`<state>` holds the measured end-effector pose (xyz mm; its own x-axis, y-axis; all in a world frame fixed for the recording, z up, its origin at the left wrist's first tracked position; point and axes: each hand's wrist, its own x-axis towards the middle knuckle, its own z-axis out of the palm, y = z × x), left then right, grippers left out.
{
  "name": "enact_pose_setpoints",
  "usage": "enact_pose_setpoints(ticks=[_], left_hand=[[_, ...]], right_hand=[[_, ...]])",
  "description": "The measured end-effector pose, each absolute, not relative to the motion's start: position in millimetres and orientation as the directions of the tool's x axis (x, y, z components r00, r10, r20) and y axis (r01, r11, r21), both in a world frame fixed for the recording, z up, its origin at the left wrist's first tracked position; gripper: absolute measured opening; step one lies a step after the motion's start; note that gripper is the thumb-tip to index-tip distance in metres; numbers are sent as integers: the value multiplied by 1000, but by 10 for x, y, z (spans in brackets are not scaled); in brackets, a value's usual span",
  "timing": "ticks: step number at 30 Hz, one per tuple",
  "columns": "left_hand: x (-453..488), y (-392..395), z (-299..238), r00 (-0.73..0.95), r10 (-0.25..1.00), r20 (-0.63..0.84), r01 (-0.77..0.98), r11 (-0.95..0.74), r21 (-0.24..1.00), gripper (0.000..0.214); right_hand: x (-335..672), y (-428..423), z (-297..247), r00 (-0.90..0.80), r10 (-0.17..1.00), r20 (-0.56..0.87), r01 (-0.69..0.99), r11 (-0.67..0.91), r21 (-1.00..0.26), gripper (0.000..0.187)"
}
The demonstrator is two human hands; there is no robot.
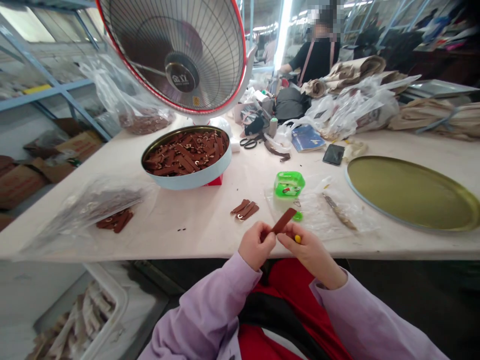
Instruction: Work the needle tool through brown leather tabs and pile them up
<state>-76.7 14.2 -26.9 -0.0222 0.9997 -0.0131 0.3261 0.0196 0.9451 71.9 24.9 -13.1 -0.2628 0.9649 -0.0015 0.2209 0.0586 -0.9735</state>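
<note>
Just above the table's front edge, my left hand (258, 245) is closed on a short brown leather strap (284, 220), which tilts up to the right. My right hand (308, 250) is closed at the strap's lower part; a yellow-ended tool (297, 239) pokes out between its fingers, the rest of it hidden. Several finished-looking brown straps with metal rings (245, 209) lie beyond my left hand. Past my right hand stands a green plastic box (289, 184) on a clear plastic sheet. A round tin (187, 175) at the left is heaped with brown straps (187, 152).
A large heater (182, 77) looms behind the tin. Plastic bags of straps (108, 205) lie left. At right are a big round lid (412, 192), a phone (333, 154) and a worn knife-like tool (339, 212). Scissors (251, 142) lie farther back. Another person (318, 55) works beyond.
</note>
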Motion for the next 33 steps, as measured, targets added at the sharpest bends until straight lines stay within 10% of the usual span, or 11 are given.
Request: enact_pose_setpoints(ticks=[11, 19, 24, 33], left_hand=[[-1642, 805, -622, -243, 970, -22, 772, 207, 601, 20], [-2546, 923, 414, -207, 849, 486, 971, 117, 209, 22], [-2873, 1331, 770, -161, 945, 284, 967, 209, -145, 25], [-2801, 1567, 833, -54, 977, 204, 959, 107, -260, 26]], right_hand=[[859, 323, -49, -81, 996, -48, 268, -24, -963, 33], [923, 439, -31, -66, 998, -20, 349, 4, -937, 32], [901, 455, -72, -105, 993, 44, 407, 83, -910, 34], [909, 250, 67, -133, 985, 112, 421, 159, -893, 31]])
